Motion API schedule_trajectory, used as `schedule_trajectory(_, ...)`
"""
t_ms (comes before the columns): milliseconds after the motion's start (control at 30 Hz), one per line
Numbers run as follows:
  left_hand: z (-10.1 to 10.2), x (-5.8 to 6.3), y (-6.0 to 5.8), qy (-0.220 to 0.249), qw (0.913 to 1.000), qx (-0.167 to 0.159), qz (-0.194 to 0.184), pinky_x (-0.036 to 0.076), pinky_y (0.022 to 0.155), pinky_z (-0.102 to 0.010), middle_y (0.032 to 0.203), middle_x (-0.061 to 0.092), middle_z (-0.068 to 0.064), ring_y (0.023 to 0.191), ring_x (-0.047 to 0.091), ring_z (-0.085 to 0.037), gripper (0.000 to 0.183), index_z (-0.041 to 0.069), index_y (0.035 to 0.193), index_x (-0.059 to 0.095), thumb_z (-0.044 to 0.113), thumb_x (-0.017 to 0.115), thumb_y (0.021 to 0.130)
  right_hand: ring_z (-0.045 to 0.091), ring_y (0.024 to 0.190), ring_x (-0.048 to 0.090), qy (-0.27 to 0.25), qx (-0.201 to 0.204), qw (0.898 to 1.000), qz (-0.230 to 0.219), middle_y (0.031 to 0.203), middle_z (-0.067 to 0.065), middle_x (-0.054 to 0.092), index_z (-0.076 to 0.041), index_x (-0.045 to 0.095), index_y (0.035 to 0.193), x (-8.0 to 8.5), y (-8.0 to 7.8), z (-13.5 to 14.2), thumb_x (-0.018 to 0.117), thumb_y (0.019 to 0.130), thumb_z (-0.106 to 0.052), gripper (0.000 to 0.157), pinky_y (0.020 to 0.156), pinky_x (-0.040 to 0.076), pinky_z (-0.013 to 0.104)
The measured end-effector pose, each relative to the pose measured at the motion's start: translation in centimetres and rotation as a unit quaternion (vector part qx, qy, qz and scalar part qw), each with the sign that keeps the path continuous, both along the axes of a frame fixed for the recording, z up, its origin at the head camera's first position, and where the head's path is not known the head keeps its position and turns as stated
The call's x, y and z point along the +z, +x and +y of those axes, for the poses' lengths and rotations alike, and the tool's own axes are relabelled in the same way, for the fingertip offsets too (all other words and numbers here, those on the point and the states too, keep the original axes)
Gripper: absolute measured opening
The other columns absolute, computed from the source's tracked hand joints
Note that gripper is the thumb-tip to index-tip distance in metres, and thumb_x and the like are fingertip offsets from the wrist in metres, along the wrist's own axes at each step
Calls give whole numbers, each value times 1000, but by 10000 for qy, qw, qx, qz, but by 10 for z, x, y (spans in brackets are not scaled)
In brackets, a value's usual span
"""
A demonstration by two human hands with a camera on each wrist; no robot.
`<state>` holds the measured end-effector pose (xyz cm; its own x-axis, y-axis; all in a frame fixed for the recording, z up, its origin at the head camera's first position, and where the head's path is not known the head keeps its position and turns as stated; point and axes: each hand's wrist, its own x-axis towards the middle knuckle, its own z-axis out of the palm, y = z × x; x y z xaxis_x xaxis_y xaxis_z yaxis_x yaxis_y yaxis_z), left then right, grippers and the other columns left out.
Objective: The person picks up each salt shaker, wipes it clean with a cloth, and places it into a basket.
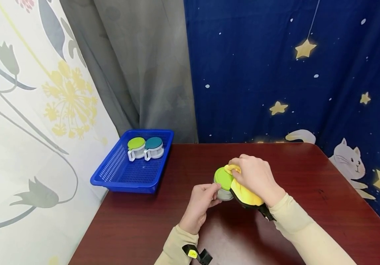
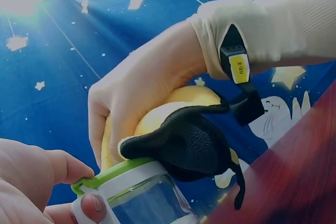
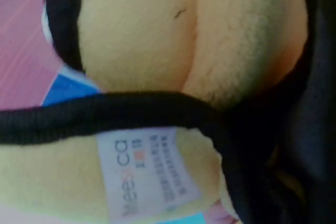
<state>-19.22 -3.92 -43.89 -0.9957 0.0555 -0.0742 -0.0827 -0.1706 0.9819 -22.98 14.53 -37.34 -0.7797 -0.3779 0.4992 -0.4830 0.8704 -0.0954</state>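
My left hand (image 1: 197, 206) holds a clear seasoning jar (image 1: 224, 195) with a lime-green lid (image 1: 222, 179) above the table. In the left wrist view, its fingers grip the white handle (image 2: 84, 212) and the thumb lies at the lid's edge. A yellow fleecy cloth (image 1: 247, 194) with black edging is bunched in my right hand (image 1: 255, 176), against the lid and near side of the jar. The right wrist view is filled by this cloth, whose white label (image 3: 147, 174) shows; my right fingertips are mostly hidden there.
A blue plastic basket (image 1: 128, 187) stands at the left of the dark red table (image 1: 296, 169). Inside it, side by side, are a green-lidded jar (image 1: 136, 143) and a teal-lidded jar (image 1: 154, 143). Grey and blue curtains (image 1: 243, 73) hang behind the table, with a patterned white wall panel at left.
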Motion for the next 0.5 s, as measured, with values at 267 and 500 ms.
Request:
schedule_trajectory(267,-2,-5,0,39,10000,-48,-28,59,73,-43,62,45,-3,80,63,-22,40,6,58,46,17,69,89,18,58,55,-134,-57,9995,-293,87,-1,67,-21,78,106,-2,-4,2,82,82,-27,25,43,42,32)
schedule_trajectory(500,-3,-2,-2,64,10000,-26,2,59,73,-42,63,46,-4,82,64,-22,40,3,59,46,17,69,88,18,61,56,-463,-83,9981,-391,88,-2,68,-22,78,103,-3,-12,7,80,83,-26,21,45,43,32)
